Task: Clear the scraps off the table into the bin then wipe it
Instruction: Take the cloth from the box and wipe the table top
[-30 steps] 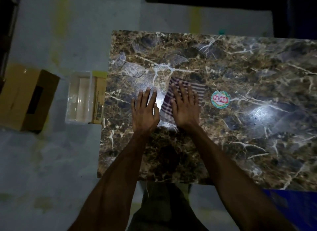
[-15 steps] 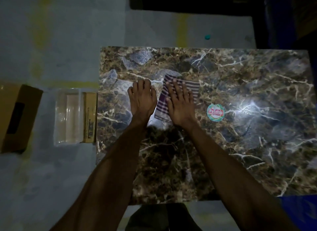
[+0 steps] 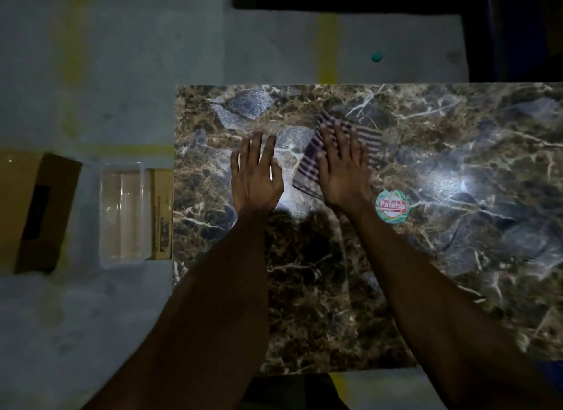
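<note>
Head view, dim light. Marble-pattern table (image 3: 426, 272) fills centre and right. Right hand (image 3: 342, 168) lies flat on a striped cloth (image 3: 370, 138), fingers straight and slightly spread, palm pressing it to the tabletop. Cloth sits toward the far-left part of the table, its far and right edges showing past the fingers. Left hand (image 3: 254, 174) rests flat on bare tabletop just left of the cloth, fingers straight, thumb out toward the cloth, not touching it and holding nothing. Round sticker (image 3: 391, 206) with red lettering sits on the tabletop just right of the right wrist, near the cloth's near corner but apart from it. Bright glare patch on the tabletop right of the sticker. On the floor left of the table: clear plastic tray (image 3: 122, 217) with a thin brown box (image 3: 161, 214) between it and the table edge; further left an open cardboard box (image 3: 33, 211). Small teal object (image 3: 377, 56) on the floor beyond the far edge.
</note>
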`<state>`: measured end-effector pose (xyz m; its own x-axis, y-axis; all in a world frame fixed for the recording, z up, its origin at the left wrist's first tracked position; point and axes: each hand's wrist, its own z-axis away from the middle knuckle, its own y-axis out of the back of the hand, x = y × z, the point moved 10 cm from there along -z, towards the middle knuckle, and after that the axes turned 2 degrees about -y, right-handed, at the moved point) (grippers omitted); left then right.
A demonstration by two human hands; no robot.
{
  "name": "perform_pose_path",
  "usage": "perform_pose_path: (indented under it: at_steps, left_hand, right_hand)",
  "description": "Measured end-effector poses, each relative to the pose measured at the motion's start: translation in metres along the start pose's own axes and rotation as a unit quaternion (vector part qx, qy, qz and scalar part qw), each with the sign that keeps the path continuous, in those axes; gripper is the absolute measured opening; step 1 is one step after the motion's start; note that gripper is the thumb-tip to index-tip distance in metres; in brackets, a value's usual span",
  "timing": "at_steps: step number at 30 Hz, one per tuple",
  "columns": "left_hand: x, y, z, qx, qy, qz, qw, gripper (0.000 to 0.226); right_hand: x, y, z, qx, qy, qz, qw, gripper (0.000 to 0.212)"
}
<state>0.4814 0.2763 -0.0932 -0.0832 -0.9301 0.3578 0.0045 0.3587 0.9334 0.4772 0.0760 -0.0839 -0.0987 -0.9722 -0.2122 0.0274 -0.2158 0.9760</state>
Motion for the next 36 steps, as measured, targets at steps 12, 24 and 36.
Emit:
perform_pose_path:
  at_steps: [12, 24, 36]
  left_hand:
    - [-0.001, 0.003, -0.002, 0.015, 0.000, 0.007, 1.000, 0.052]
    - [-0.001, 0.002, -0.002, 0.020, 0.003, 0.022, 1.000, 0.053]
    - [-0.003, 0.001, -0.001, 0.025, 0.003, 0.019, 1.000, 0.053]
  right_hand:
    - [0.009, 0.001, 0.001, -0.023, 0.083, 0.003, 0.996, 0.057]
    - [-0.006, -0.004, 0.020, -0.049, 0.160, 0.018, 0.986, 0.056]
    - [-0.035, -0.009, -0.016, -0.048, 0.166, 0.019, 0.985, 0.057]
